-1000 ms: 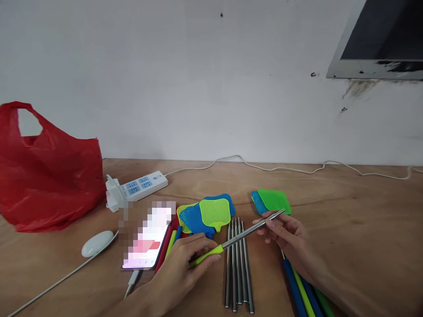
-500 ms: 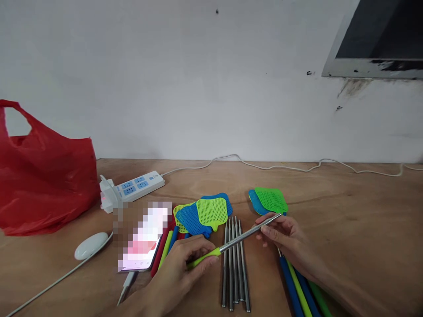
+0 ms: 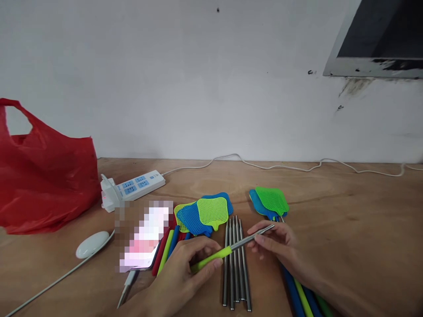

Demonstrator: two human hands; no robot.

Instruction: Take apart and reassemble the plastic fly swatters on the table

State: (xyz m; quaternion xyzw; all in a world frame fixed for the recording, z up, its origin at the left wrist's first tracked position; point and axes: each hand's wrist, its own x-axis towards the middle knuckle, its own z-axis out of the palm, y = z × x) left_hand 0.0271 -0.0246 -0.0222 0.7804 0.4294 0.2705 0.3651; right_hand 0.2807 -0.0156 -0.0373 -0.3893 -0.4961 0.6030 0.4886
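My left hand point(image 3: 190, 268) is closed around a yellow-green handle sleeve point(image 3: 216, 256), its thumb along the side. A silver telescopic rod point(image 3: 246, 240) runs out of the sleeve's end, up and to the right. Near the rod's narrow tip, my right hand point(image 3: 276, 242) pinches it between thumb and fingers. Beneath the held rod lie several loose metal rods point(image 3: 236, 277) side by side. Fly swatter heads in yellow-green point(image 3: 212, 210) and blue point(image 3: 194, 220) overlap just beyond my left hand. Loose red, yellow-green and blue sleeves point(image 3: 166, 251) lie left of it, partly hidden.
Right of the rods lie fly swatters with green point(image 3: 271, 200) and blue heads, their handles point(image 3: 299, 293) partly under my right forearm. On the left are a lit phone point(image 3: 147, 237), a white power strip point(image 3: 142, 184), a white oval device point(image 3: 94, 245) and a red plastic bag point(image 3: 49, 176).
A shorter length of rod now shows beyond the yellow-green sleeve. My right hand has come left and slightly down with the rod tip, closer to my left hand.
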